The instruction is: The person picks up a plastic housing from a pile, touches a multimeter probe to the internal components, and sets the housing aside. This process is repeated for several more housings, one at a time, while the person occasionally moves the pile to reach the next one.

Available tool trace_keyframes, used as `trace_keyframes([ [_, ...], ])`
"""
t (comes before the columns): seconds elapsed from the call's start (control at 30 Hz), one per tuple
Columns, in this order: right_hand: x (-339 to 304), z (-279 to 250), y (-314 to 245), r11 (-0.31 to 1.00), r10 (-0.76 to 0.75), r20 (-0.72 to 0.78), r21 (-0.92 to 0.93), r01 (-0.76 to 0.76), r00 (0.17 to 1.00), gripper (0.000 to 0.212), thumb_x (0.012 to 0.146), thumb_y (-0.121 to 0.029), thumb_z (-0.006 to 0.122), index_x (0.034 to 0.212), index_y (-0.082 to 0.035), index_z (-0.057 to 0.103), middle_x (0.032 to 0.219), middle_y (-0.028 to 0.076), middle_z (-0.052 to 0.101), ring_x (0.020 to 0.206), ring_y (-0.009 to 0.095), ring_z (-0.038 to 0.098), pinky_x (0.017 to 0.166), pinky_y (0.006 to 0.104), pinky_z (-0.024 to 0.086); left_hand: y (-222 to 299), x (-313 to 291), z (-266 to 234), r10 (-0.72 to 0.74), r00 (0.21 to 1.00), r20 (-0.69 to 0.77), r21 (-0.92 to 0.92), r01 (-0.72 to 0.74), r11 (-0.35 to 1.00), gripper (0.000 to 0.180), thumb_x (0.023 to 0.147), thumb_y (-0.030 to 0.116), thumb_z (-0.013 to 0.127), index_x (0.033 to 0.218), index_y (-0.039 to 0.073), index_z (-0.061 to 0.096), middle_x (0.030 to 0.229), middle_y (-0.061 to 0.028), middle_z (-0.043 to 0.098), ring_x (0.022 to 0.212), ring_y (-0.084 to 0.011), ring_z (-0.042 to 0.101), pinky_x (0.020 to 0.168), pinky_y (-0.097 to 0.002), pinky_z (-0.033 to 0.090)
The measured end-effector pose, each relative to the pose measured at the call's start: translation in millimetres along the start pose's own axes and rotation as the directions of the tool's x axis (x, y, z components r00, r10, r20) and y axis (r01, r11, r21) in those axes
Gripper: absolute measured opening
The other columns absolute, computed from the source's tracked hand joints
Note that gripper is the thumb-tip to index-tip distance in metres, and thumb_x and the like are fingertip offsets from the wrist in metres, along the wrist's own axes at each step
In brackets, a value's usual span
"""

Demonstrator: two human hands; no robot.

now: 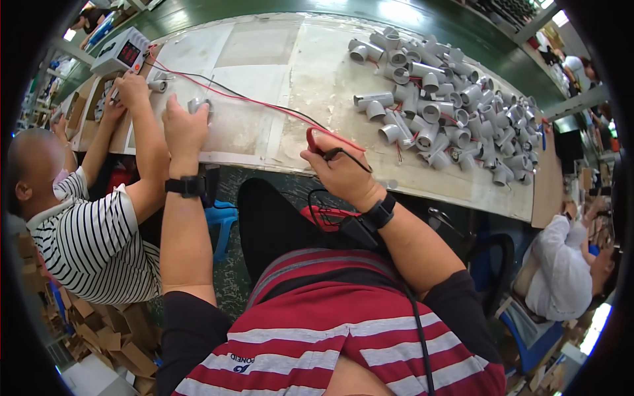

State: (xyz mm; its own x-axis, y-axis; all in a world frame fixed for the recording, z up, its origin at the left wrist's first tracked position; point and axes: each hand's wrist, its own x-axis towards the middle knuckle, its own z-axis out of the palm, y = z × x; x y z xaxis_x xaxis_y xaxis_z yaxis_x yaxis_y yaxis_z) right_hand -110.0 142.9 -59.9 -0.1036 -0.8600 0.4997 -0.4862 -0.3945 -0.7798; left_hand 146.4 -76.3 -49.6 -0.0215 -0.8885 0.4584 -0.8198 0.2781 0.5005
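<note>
Reaching over the pale, worn tabletop (254, 135), we had the left hand's (185, 129) thumb and fingers part-curled around a short, grey plastic pipe fitting (198, 104), near the table's left end. Our right hand (343, 171) was curled tight on a red-handled test lead (310, 137) and a black test lead (331, 153). We judged the fitting light, stiff and rather slippery, best gripped round its outer wall, sparing any thin wires. The leads looked soft and flexible, best held by their handles. Blur and our thumb hid much of the fitting; we could not make out the lead tips.
</note>
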Motion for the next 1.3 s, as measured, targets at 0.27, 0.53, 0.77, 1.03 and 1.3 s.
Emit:
trace_keyframes([
  [0.27,-3,-4,8,0.999,-0.043,-0.084,-0.024,0.041,0.996,0.018,0.087,-0.006,0.079,0.102,0.001,0.071,0.085,0.014,0.069,0.073,0.029,0.066,0.068,0.0358,0.053,208,-9,35,0.688,0.471,0.552,-0.616,-0.326,0.717,0.044,0.092,0.019,0.074,0.129,-0.002,0.063,0.117,-0.0189,0.072,0.104,-0.0294,0.070,0.091,-0.0391,0.056],
  [0.53,0,0,9,0.995,-0.096,-0.110,0.019,0.099,0.989,0.016,0.087,-0.007,0.078,0.101,-0.001,0.072,0.088,0.016,0.070,0.078,0.034,0.067,0.071,0.0394,0.054,263,-22,96,0.661,0.132,0.739,-0.491,-0.566,0.662,0.063,0.082,0.007,0.075,0.142,0.006,0.057,0.119,-0.0202,0.071,0.109,-0.0328,0.068,0.092,-0.0406,0.056],
  [0.77,-9,-3,-1,0.994,0.061,-0.136,0.102,-0.047,0.989,0.010,0.091,-0.007,0.076,0.097,-0.001,0.071,0.085,0.011,0.070,0.078,0.026,0.068,0.069,0.0344,0.052,194,-11,31,0.489,0.334,0.806,-0.512,-0.021,0.858,0.052,0.086,0.011,0.070,0.137,0.004,0.060,0.102,-0.0137,0.071,0.087,-0.0226,0.070,0.075,-0.0340,0.057],
  [1.03,12,-8,-3,0.704,0.599,-0.083,0.528,-0.474,0.797,0.013,0.095,-0.013,0.076,0.097,-0.001,0.073,0.082,0.004,0.072,0.067,0.010,0.064,0.059,0.0251,0.050,92,-93,-39,0.030,0.258,0.966,-0.258,0.966,-0.004,0.029,0.098,0.028,0.062,0.104,0.000,0.067,0.087,-0.0106,0.072,0.062,-0.0216,0.067,0.052,-0.0302,0.054],
  [1.3,15,17,-7,0.742,0.585,0.044,0.374,-0.556,0.810,0.016,0.095,-0.017,0.078,0.097,-0.001,0.073,0.080,0.003,0.072,0.065,0.008,0.063,0.057,0.0231,0.050,88,-154,-51,-0.081,0.255,0.964,-0.265,0.873,-0.410,0.033,0.100,0.032,0.059,0.111,0.002,0.068,0.089,-0.0096,0.074,0.068,-0.0228,0.070,0.061,-0.0315,0.060],
])
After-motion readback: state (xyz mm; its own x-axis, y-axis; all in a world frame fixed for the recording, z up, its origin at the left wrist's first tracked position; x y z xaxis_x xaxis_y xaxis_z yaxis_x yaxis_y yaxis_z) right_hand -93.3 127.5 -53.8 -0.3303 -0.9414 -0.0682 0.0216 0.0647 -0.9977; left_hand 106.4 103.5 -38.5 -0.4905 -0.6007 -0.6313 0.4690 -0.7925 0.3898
